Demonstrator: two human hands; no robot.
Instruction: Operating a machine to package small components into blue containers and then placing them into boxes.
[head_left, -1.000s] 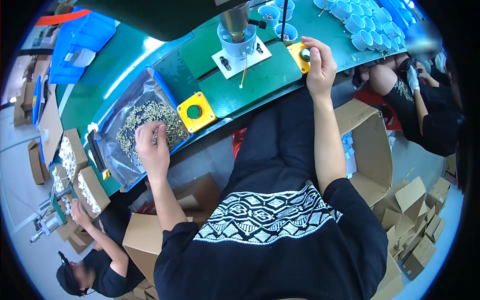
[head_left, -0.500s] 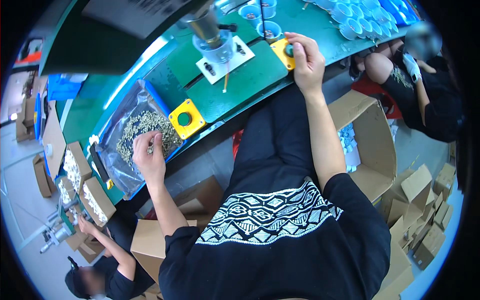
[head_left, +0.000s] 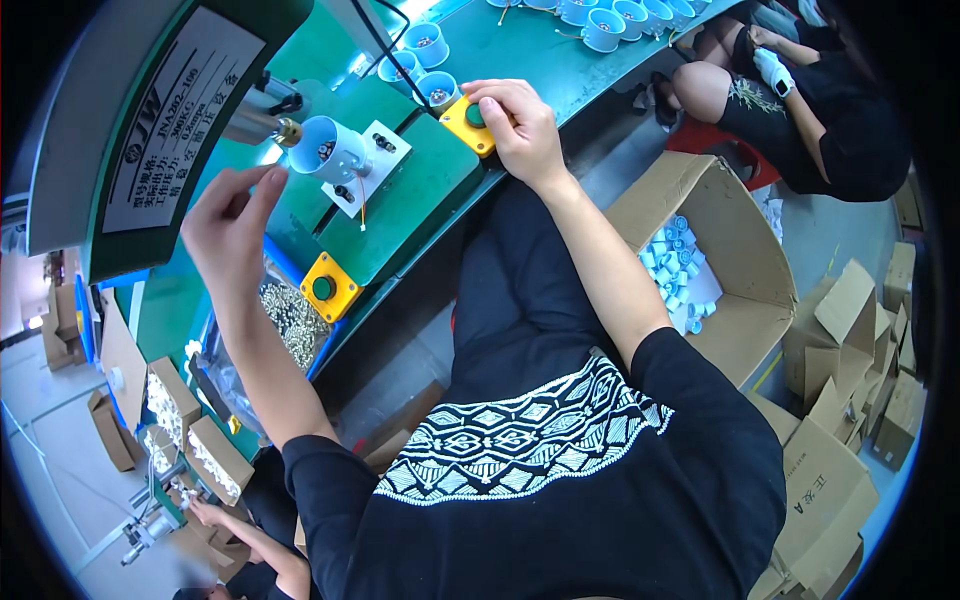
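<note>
Your one view looks steeply down from your head, close over the green bench point(head_left: 420, 200) and your lap, its fisheye rim bending edges and catching cardboard boxes point(head_left: 720, 250).

Left hand point(head_left: 228, 228) raised, fingers point(head_left: 262, 190) pinched just beside pale blue cup point(head_left: 322, 150) on green press point(head_left: 400, 190). Right hand point(head_left: 520, 130) resting on yellow button box point(head_left: 465, 128). Second yellow button box point(head_left: 330, 288) near tray of small metal parts point(head_left: 290, 320).

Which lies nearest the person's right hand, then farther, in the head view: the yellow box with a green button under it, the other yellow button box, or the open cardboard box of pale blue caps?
1. Yellow button box, under the right hand.
2. Open cardboard box of pale blue caps, lower right.
3. Other yellow button box, lower left.
</note>
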